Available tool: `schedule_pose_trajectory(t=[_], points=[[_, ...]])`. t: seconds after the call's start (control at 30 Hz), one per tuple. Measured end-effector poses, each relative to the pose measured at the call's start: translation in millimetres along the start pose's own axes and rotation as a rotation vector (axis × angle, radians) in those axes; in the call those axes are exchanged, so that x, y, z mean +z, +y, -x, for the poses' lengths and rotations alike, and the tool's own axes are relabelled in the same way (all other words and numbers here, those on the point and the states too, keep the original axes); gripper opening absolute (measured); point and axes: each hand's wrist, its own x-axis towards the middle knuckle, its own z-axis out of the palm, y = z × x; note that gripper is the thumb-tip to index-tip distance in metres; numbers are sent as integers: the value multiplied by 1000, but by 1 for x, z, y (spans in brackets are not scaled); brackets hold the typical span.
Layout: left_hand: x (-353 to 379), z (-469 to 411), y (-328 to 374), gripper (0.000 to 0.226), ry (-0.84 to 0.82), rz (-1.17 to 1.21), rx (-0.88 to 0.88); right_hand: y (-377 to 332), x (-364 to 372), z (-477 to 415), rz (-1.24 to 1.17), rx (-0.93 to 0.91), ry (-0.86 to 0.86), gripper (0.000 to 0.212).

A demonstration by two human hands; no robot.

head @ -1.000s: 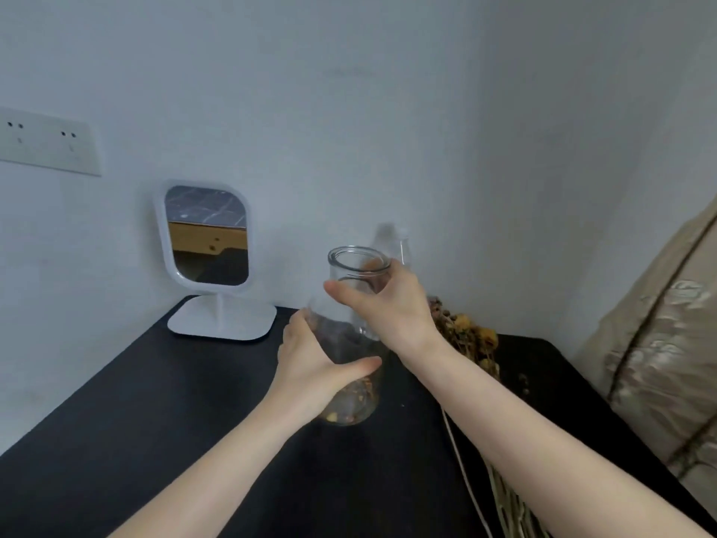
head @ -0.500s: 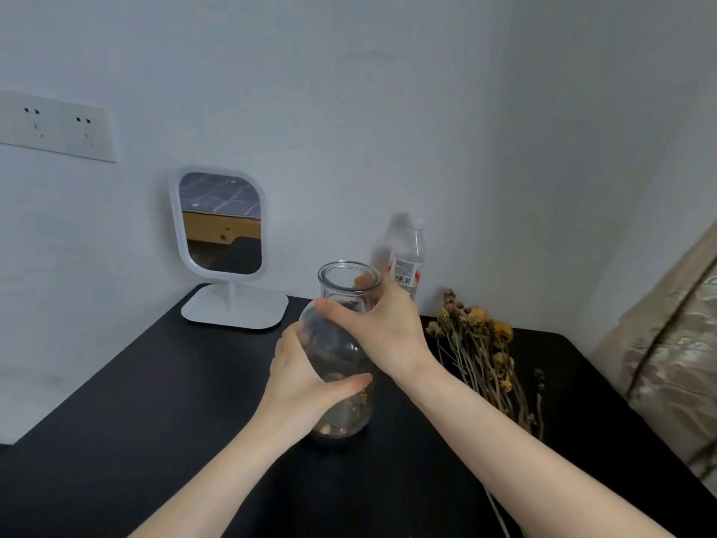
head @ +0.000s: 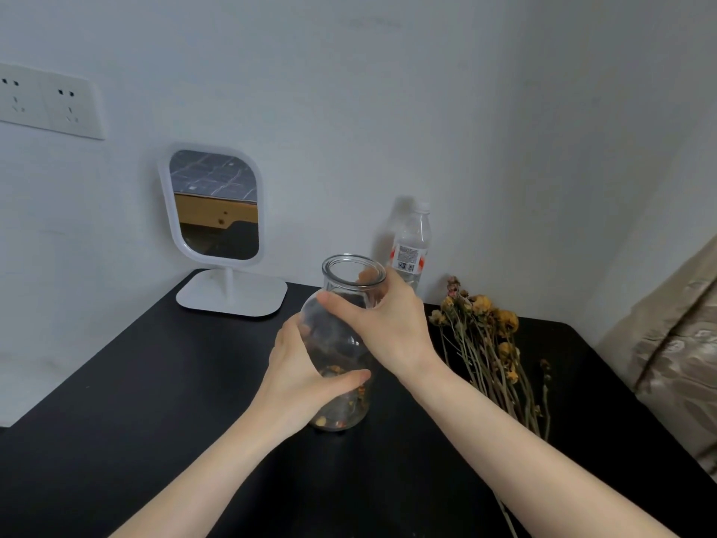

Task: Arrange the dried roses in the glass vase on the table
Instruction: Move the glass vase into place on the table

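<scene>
One worktop (head: 155, 382). One glass vase (head: 333, 343) at its centre. Two hands: left hand (head: 298, 378), right hand (head: 388, 324). One bunch of dried roses (head: 489, 343) at three o'clock. One plastic bottle (head: 413, 242) at one o'clock. One mirror (head: 215, 205) at eleven o'clock. Two wall sockets (head: 46, 100).

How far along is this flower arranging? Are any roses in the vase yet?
Early on. Done: the vase seems to stand on the table. In hand: the left hand and right hand both grip the vase. To do: all the roses lie on the table to its right, none in it; only petal scraps sit at its bottom.
</scene>
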Motion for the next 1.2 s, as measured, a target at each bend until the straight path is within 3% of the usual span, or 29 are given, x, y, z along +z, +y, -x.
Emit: schedule_pose_trajectory(t=[0.4,0.57,0.6,0.67,0.73,0.77,0.83,0.97,1.2], points=[[10,6,-2,96,91,53,-33,3,3,3,-38,-4,-25,52],[2,23,4,114,29,126,-53,7,-11,9,2,-31,-89,72],[1,30,6,111,65,118,-58,9,-16,11,12,-33,-93,76],[2,47,8,83,192,112,-41,14,-30,16,34,-18,-94,80],[6,66,12,46,275,144,19,21,-48,24,60,5,-79,72],[10,75,15,38,278,163,53,25,-58,28,75,16,-65,64],[22,86,20,33,219,184,105,35,-79,33,113,45,-16,47],[58,82,37,21,-61,169,128,65,-124,34,223,156,112,21],[143,20,45,8,-240,-29,76,121,-169,37,354,393,176,15]])
